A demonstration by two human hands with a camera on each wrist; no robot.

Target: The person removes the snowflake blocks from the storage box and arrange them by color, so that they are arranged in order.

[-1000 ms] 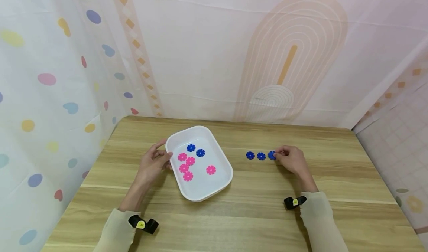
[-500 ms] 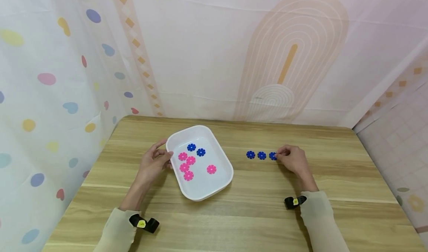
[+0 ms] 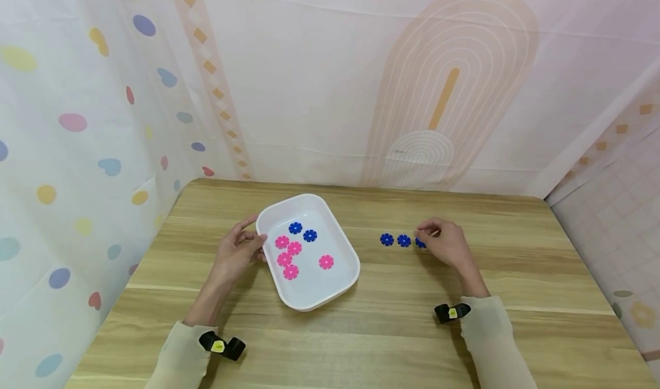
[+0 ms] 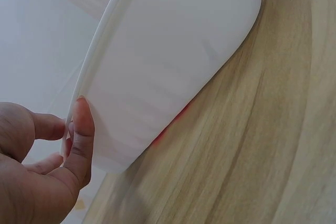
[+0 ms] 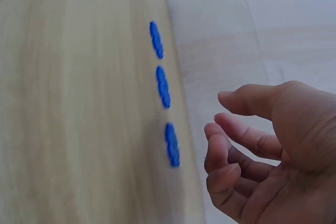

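On the light wooden table point(image 3: 392, 320), three small blue flower-shaped plastic discs point(image 3: 404, 240) lie in a row. The right hand point(image 3: 447, 244) hovers just beside them with fingers loosely curled, holding nothing. The left hand point(image 3: 234, 254) pinches the rim of the white plastic tray point(image 3: 330, 294). The discs look light, stiff and thin, so pinching by the edges seems best.

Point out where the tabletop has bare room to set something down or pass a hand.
Bare wood lies between the white tray and the row of three blue discs, along the near edge between the sleeves, and behind the tray toward the wall. It is crowded at the tray's left rim, where the left hand holds it, and around the right hand beside the discs.
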